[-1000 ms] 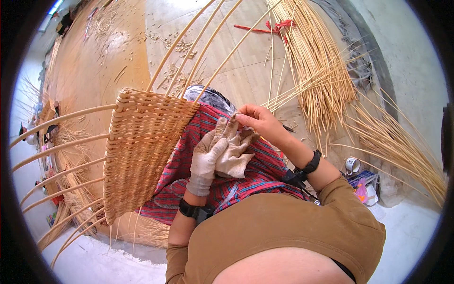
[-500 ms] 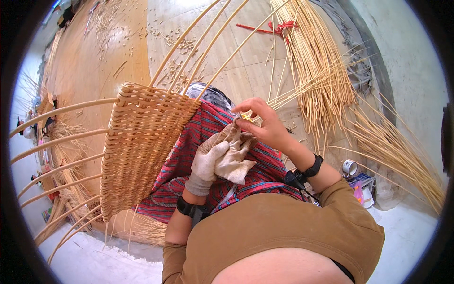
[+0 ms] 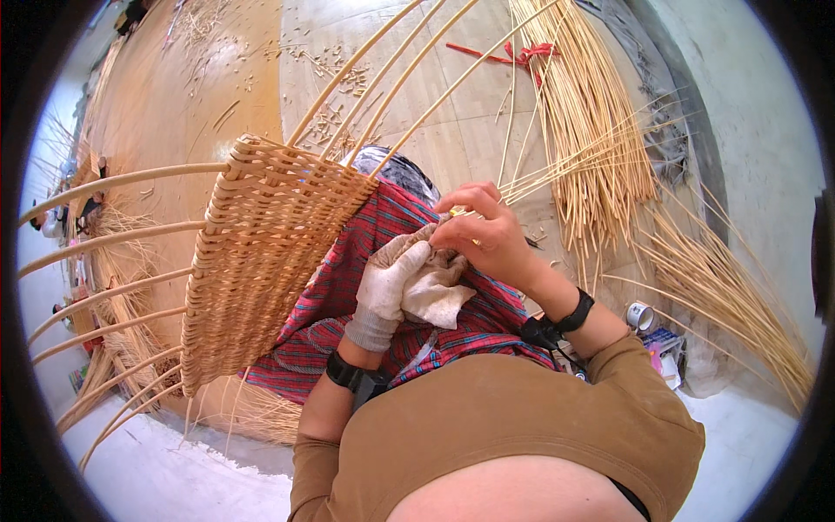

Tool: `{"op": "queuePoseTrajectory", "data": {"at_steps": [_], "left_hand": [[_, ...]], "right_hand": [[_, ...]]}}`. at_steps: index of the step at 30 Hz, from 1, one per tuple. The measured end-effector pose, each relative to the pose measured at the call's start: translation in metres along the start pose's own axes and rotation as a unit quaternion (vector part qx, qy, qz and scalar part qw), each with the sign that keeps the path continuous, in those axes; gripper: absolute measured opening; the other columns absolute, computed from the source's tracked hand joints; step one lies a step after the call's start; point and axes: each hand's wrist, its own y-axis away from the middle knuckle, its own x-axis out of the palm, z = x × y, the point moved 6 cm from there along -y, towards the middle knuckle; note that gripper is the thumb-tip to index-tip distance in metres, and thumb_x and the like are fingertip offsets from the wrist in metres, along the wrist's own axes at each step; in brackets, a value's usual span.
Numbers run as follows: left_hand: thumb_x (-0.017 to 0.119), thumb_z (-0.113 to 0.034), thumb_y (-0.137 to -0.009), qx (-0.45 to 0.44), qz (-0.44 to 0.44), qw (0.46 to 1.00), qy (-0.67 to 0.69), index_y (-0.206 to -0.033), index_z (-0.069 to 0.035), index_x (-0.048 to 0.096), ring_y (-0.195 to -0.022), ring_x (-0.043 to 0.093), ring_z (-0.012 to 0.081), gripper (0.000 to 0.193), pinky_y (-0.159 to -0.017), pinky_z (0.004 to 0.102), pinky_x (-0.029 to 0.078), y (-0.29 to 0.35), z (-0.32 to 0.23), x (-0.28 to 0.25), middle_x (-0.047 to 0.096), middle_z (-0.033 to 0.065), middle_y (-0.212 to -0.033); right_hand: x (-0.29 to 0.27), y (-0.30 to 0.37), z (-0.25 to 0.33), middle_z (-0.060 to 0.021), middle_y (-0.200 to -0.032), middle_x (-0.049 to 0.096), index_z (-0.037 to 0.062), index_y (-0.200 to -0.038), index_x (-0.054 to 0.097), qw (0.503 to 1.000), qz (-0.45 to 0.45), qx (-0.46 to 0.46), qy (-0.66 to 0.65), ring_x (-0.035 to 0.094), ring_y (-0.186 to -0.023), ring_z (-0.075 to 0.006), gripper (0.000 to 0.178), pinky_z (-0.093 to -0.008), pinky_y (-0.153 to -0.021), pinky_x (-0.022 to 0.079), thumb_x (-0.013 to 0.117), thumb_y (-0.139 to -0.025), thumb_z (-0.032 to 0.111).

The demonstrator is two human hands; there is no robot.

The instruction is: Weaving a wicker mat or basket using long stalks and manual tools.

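Note:
A white work glove covers my left hand [image 3: 387, 283], which is closed on a second, soiled white glove [image 3: 437, 296] bunched above my lap. My bare right hand [image 3: 489, 233] pinches the far end of that loose glove between thumb and fingers. Just left of my hands, a woven wicker panel [image 3: 261, 261] leans against my lap, tilted. Long bare stakes [image 3: 122, 181] stick out from its left side and its far edge. Neither hand touches the panel. Under both hands lies a red and blue striped cloth [image 3: 348, 252] over my legs.
A large bundle of canes [image 3: 591, 130] with a red tie [image 3: 526, 56] lies at the far right. More loose canes [image 3: 722, 296] spread nearer on the right, beside a white mug [image 3: 641, 317]. Short offcuts [image 3: 339, 78] litter the floor ahead.
My right hand has closed in lower over the loose glove, its fingers curling more. The wicker panel has shifted slightly in view, its far edge a little higher.

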Motion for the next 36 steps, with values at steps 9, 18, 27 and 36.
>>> {"op": "queuePoseTrajectory", "data": {"at_steps": [9, 18, 27, 36], "left_hand": [[0.059, -0.013, -0.105, -0.047, 0.038, 0.99, 0.128, -0.135, 0.001, 0.062, -0.105, 0.07, 0.0216, 0.033, -0.092, 0.0368, 0.06, 0.0, 0.003, 0.011, 0.07, 0.0108, -0.12], [0.055, -0.02, -0.106, -0.061, 0.077, 0.979, 0.177, -0.143, 0.0, 0.055, -0.108, 0.068, 0.0301, 0.042, -0.092, 0.0434, 0.061, 0.003, 0.001, 0.021, 0.066, 0.0152, -0.127], [0.056, -0.024, -0.106, -0.058, 0.093, 0.978, 0.177, -0.145, 0.0, 0.053, -0.115, 0.065, 0.0359, 0.046, -0.096, 0.0485, 0.059, 0.0, 0.005, 0.02, 0.064, 0.0203, -0.129], [0.052, -0.03, -0.108, -0.057, 0.126, 0.962, 0.235, -0.147, -0.002, 0.051, -0.123, 0.062, 0.0413, 0.048, -0.096, 0.0624, 0.056, 0.002, 0.001, 0.024, 0.063, 0.0253, -0.128]], "right_hand": [[0.001, 0.005, 0.009, 0.0018, -0.105, 0.067, 0.0144, -0.085, 0.071, 0.997, -0.056, -0.043, 0.019, 0.062, -0.107, -0.0241, 0.012, -0.0378, -0.092, 0.05, 0.08, -0.077, 0.012], [0.003, 0.009, -0.013, -0.0082, -0.102, 0.067, 0.0072, -0.091, 0.072, 0.989, -0.029, 0.096, -0.109, 0.061, -0.106, -0.0283, 0.009, -0.0391, -0.097, 0.047, 0.077, -0.085, 0.01], [-0.005, 0.018, -0.033, -0.009, -0.097, 0.068, 0.0038, -0.094, 0.072, 0.967, -0.084, 0.203, -0.127, 0.062, -0.099, -0.0232, 0.011, -0.0358, -0.092, 0.048, 0.074, -0.093, 0.015], [-0.025, 0.019, -0.059, -0.0105, -0.095, 0.066, 0.0011, -0.103, 0.068, 0.95, -0.098, 0.298, -0.017, 0.064, -0.095, -0.0267, 0.022, -0.0369, -0.09, 0.05, 0.071, -0.098, 0.023]]}}
